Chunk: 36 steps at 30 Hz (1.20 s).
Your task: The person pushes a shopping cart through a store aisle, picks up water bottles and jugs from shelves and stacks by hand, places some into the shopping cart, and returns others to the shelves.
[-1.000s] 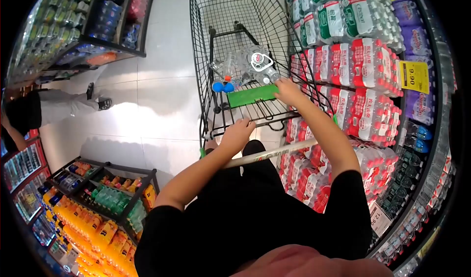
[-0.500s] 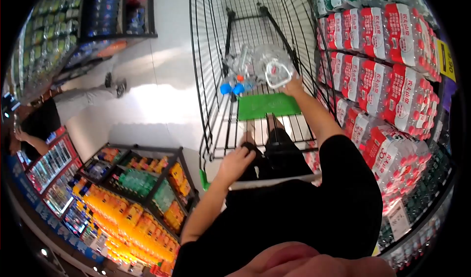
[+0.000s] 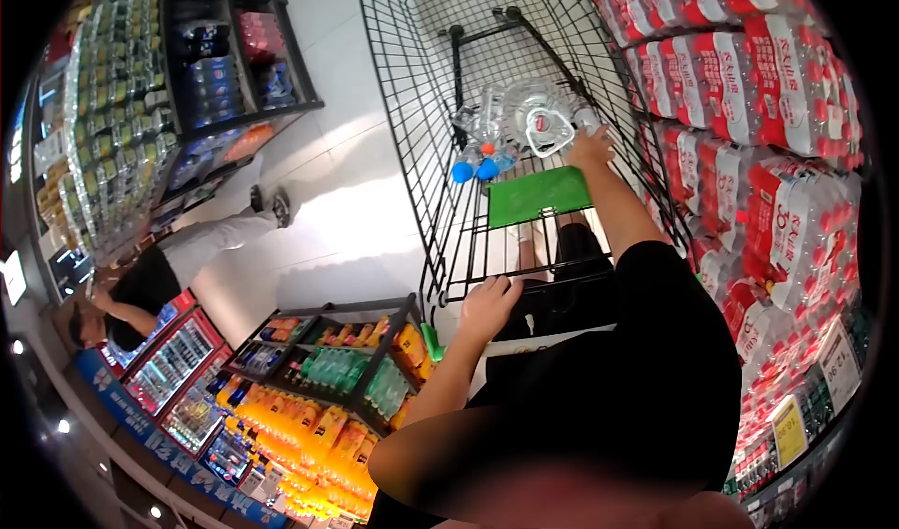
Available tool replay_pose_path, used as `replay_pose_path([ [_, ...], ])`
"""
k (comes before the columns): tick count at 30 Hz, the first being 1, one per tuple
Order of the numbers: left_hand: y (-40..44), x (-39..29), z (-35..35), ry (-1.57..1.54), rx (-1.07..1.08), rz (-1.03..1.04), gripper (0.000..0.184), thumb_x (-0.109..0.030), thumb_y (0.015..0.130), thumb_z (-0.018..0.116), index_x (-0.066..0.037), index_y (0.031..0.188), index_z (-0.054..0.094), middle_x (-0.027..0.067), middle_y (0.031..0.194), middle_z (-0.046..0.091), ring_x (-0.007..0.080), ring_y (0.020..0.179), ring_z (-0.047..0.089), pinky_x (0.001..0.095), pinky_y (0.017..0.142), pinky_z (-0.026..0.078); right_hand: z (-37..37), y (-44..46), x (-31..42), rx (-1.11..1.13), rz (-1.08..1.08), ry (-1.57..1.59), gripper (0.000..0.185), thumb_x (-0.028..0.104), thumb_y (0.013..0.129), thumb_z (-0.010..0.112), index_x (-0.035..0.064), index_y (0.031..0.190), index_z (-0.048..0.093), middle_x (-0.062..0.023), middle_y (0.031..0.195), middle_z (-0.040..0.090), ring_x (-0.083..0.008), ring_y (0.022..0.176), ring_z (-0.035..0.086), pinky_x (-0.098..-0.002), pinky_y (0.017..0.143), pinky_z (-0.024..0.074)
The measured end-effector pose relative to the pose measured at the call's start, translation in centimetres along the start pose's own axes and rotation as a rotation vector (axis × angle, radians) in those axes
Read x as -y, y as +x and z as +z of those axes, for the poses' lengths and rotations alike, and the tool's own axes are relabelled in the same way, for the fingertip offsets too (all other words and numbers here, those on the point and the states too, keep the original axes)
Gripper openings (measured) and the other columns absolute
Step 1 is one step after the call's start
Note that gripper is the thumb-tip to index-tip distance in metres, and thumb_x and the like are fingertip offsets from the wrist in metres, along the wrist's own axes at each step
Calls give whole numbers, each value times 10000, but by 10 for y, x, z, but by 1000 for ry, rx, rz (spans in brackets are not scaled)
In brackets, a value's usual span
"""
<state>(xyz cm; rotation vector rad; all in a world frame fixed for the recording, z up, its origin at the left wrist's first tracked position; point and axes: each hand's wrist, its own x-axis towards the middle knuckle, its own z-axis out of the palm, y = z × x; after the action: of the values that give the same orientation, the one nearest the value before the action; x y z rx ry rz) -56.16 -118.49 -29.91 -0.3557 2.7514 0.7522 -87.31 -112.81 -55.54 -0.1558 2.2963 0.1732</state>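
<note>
A black wire shopping cart (image 3: 412,145) with a green flap (image 3: 538,197) stands in front of me. Inside it lie a large clear jug with a white handle (image 3: 550,134) and clear bottles with blue caps (image 3: 475,170). Just right of the jug is my right hand (image 3: 592,145), its fingers apart and nothing visible in its grasp. My left hand (image 3: 492,306) is curled at the cart's near wire edge; its fingertips are partly hidden.
Stacked red-wrapped water bottle packs (image 3: 716,80) line the right side. On the left are a shelf of orange and green drinks (image 3: 337,370) and another drinks rack (image 3: 211,80). A person in a black top (image 3: 145,290) stands between them on the pale floor (image 3: 346,183).
My right hand has moved off the jug's handle to its right, and its fingers have spread. The cart and my left hand appear shifted right as the view turned.
</note>
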Motion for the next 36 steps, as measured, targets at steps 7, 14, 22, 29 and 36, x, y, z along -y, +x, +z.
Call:
replay_pose_path([
  [7, 3, -15, 1, 13, -159, 0, 123, -101, 762, 592, -131, 877, 619, 29, 756, 546, 222, 734, 587, 347, 582, 481, -30, -2, -11, 273, 110, -99, 840, 288, 765, 744, 234, 1490, 322, -287, 1541, 103, -525, 1342, 314, -613, 978, 411],
  [14, -12, -32, -5, -71, -70, -27, 185, -254, 852, 642, -97, 951, 637, 72, 837, 607, 280, 823, 596, 399, 692, 500, -34, -62, -38, 246, -106, -234, 757, 167, 701, 755, 112, 1396, 461, -244, 1472, 324, -472, 1264, 435, -544, 926, 459],
  [22, 138, 17, 50, -140, -60, 249, 683, -35, 723, 706, -83, 1353, 446, 176, 1260, 558, 406, 1138, 545, 478, 946, 458, 0, -156, -104, 10, -354, -13, 607, 353, 734, 657, 152, 1293, 532, -259, 1166, 585, -430, 1195, 474, -547, 947, 406],
  [29, 170, -6, 109, -352, 423, 462, 923, -119, 693, 740, -168, 1500, 294, 231, 1366, 507, 414, 1168, 548, 454, 970, 445, -16, -190, -161, 184, -688, -146, 834, 550, 666, 704, 61, 1318, 527, -248, 1188, 612, -441, 1176, 500, -534, 978, 405],
  [36, 182, -41, 182, -287, 549, 608, 1091, -236, 653, 828, -182, 1547, 204, 226, 1435, 463, 386, 1283, 497, 426, 1064, 410, 69, -121, -217, 250, -819, 73, 517, 520, 875, 487, 55, 792, 695, -121, 786, 691, -296, 835, 604, -530, 986, 302],
])
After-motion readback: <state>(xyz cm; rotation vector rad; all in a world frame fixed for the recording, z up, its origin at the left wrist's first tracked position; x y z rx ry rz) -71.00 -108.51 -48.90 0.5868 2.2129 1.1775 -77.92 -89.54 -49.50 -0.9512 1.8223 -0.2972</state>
